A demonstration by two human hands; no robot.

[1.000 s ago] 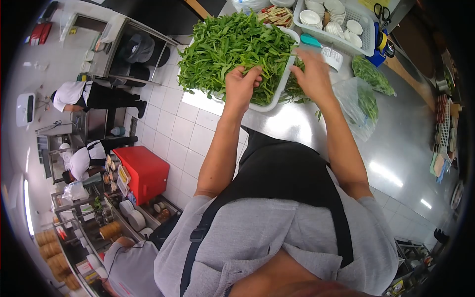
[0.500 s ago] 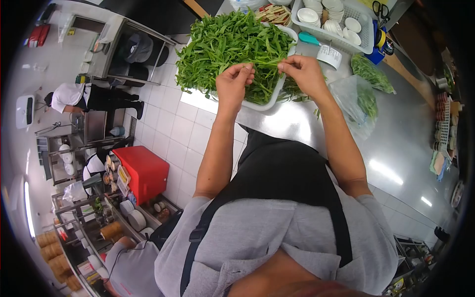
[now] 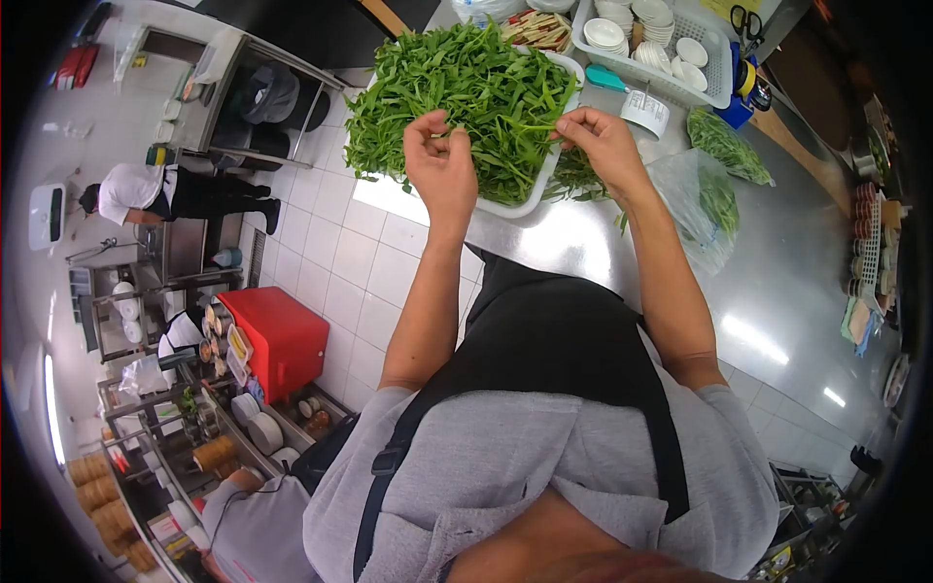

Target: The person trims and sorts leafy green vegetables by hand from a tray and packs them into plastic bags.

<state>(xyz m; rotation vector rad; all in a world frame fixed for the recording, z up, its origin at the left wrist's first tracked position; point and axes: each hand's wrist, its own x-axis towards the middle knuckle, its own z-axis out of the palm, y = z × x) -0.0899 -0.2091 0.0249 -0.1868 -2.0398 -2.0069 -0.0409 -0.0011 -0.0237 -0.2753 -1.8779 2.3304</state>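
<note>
A big heap of leafy greens [image 3: 457, 83], with long narrow leaves like water spinach, fills a white plastic basket [image 3: 535, 197] on the steel table. My left hand [image 3: 440, 173] is over the front of the heap, fingers curled but apart, with nothing visible in them. At the basket's right side, my right hand [image 3: 601, 146] pinches a pale green stem [image 3: 533, 127] that points left over the leaves. More greens [image 3: 575, 175] lie on the table below my right hand, partly hidden by it.
Right of the basket lie a teal-handled tool [image 3: 604, 78], a white labelled container [image 3: 645, 114] and clear bags of greens [image 3: 717, 199]. Behind them is a crate [image 3: 721, 87] of small white dishes. One co-worker [image 3: 146, 194] stands at a sink to the left; another [image 3: 258, 525] is lower left.
My left hand has opened and moved a little left, away from the stem. My right hand stays nearly in place, still pinching the stem.
</note>
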